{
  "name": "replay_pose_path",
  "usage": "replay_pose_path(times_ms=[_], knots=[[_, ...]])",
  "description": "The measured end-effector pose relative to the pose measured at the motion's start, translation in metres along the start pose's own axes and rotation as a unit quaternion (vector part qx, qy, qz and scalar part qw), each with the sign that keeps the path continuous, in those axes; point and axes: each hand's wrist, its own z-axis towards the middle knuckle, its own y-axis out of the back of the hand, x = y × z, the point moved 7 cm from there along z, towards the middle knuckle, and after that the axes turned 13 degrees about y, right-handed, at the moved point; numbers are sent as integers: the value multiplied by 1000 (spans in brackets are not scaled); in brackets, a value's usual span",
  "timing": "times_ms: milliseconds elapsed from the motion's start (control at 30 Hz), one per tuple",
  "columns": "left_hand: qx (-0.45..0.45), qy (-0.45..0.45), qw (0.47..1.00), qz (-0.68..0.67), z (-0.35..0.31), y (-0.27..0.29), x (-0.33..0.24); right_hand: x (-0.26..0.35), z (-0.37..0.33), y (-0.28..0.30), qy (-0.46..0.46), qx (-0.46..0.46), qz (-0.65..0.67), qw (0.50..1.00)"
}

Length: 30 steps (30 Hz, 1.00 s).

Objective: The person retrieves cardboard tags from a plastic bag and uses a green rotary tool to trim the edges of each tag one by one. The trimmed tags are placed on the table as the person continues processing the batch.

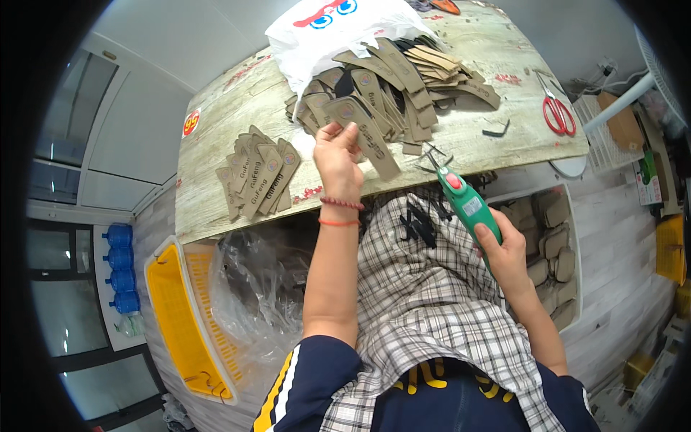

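Between the thumb and fingers of my left hand (pixel 338 162) is a flat khaki fabric strap (pixel 371 140) with rounded end, dark lettering and a small round emblem. It is held over the table's near edge, in front of a heap of similar straps (pixel 392 68). My right hand (pixel 506 252) is wrapped round a green handheld electric tool (pixel 464 198) with a red button. The tool's head points toward the table edge, near dark thin scraps (pixel 434 157); its exact tip is hard to make out. A fanned pile of straps (pixel 263 176) lies to the left.
Red-handled scissors (pixel 558 115) and a black strip (pixel 497 131) lie on the table's right. A white plastic bag (pixel 302 43) stands behind the heap. Black scraps (pixel 419 222) rest on my checked apron (pixel 403 281). Below are a yellow basket (pixel 169 317) and a bin of khaki pieces (pixel 558 245).
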Motion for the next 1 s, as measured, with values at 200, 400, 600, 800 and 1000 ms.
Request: replay_pose_path(times_ms=[200,400,600,800,1000], knots=[[102,123,984,-81,-56,-38,69,2,-7,2,-10,-31,21,999],[116,110,983,-90,-76,-63,81,1,-22,15,-12,-36,20,999],[137,125,975,-120,-81,-69,91,1,-27,17,-7,-45,32,998],[119,136,979,-92,-88,-68,100,2,-28,20,-11,-50,41,998],[124,153,979,-57,-98,-68,104,7,-25,23,-4,-55,40,998]])
